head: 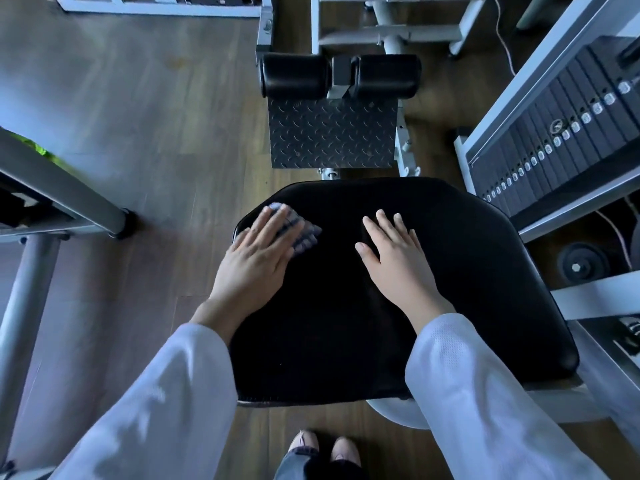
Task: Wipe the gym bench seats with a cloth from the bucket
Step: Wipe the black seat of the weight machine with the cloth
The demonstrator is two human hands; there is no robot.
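Observation:
A wide black padded seat [450, 271] of a gym machine fills the middle of the view. My left hand [258, 258] lies flat with straight fingers on a checked cloth [304, 233], pressing it onto the seat's far left corner. Only the cloth's right part and far edge show past my fingers. My right hand [394, 254] rests flat on the bare seat near its middle, fingers straight and slightly spread, holding nothing. No bucket is in view.
Beyond the seat are a checker-plate footplate [332, 133] and two black roller pads [339, 76]. A weight stack [554, 133] in a pale frame stands at the right. Grey machine legs [69, 199] stand at the left on wooden floor. My feet [322, 448] are below the seat.

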